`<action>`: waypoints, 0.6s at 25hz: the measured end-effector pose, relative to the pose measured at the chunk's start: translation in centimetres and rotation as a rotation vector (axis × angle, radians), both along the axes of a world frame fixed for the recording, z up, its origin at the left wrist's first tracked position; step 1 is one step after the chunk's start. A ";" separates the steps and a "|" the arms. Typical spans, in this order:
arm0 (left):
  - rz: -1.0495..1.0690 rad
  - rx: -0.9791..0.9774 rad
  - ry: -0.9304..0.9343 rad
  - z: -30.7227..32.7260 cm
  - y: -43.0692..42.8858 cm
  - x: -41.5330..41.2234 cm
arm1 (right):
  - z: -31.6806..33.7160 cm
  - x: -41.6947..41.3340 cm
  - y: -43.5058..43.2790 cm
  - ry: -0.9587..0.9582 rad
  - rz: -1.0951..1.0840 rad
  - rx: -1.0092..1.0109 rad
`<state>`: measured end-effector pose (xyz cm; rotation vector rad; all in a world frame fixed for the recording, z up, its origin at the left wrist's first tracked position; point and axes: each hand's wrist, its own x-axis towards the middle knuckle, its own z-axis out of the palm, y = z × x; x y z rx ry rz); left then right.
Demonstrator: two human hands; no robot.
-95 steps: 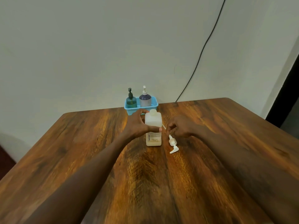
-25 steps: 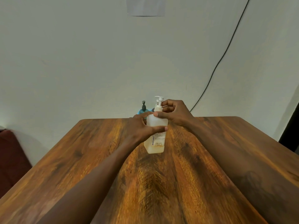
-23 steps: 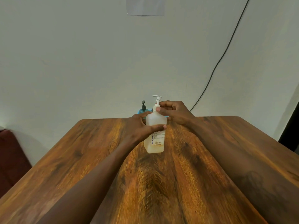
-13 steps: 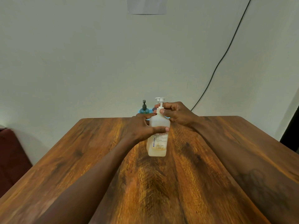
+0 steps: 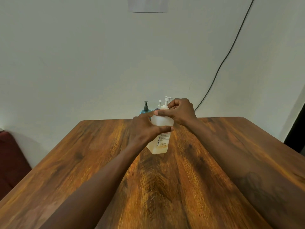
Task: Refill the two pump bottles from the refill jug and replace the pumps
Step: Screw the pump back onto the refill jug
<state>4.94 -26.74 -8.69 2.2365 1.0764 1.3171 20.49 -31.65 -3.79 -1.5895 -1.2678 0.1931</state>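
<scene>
1. The wooden table (image 5: 165, 187) carries the work. The task sits near its far middle, where both our forearms reach it evenly.

2. Our left hand (image 5: 145, 129) grips the translucent square pump bottle (image 5: 160, 142) about its upper body. The thumb lies across the front face and the fingers wrap the far side. This hold is the counter-grip, so the body does not turn with the collar. The bottle leans slightly, and we cannot tell whether its base sits flat on the table. Pale yellowish liquid shows in its lower part, around the printed label.

3. Our right hand (image 5: 180, 111) is at the bottle's neck. Its fingers are curled and pinch the collar of the white pump (image 5: 166, 101), whose head stands above the knuckles. We judge this to be the threading step for this pump. The view does not tell us whether the collar is going on or coming off, nor how far it is seated.

4. Behind the hands, by the wall, stands a teal bottle (image 5: 146, 110) with a dark pump fitted. Just beside it is a second bottle (image 5: 159, 101), of which only the white pump head shows. Both stand apart from the working zone, probably so that they are not knocked.

5. We see no separate refill jug here.

6. Caution: torque on the collar can tip a leaning bottle, so the left grip must be firm.
</scene>
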 end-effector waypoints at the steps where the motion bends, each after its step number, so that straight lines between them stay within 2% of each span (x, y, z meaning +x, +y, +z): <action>1: 0.002 -0.003 0.005 -0.1 0.0 0.0 | 0.1 -0.2 0.0 -0.035 -0.038 -0.026; 4: -0.014 -0.020 -0.007 -0.1 0.2 0.0 | -0.2 -0.3 0.2 -0.043 -0.006 -0.068; 8: -0.044 -0.024 -0.025 0.5 1.0 -0.4 | -0.5 0.5 0.4 0.386 0.452 -0.098; 9: -0.053 -0.025 -0.019 0.6 1.1 -0.5 | -0.6 0.8 0.6 0.410 0.508 -0.084; 12: -0.079 -0.028 -0.008 0.5 1.2 -0.6 | -0.9 1.4 0.7 0.301 0.525 -0.066; 15: -0.039 -0.002 -0.043 0.2 0.7 -0.3 | -0.8 0.7 0.4 0.128 0.399 -0.026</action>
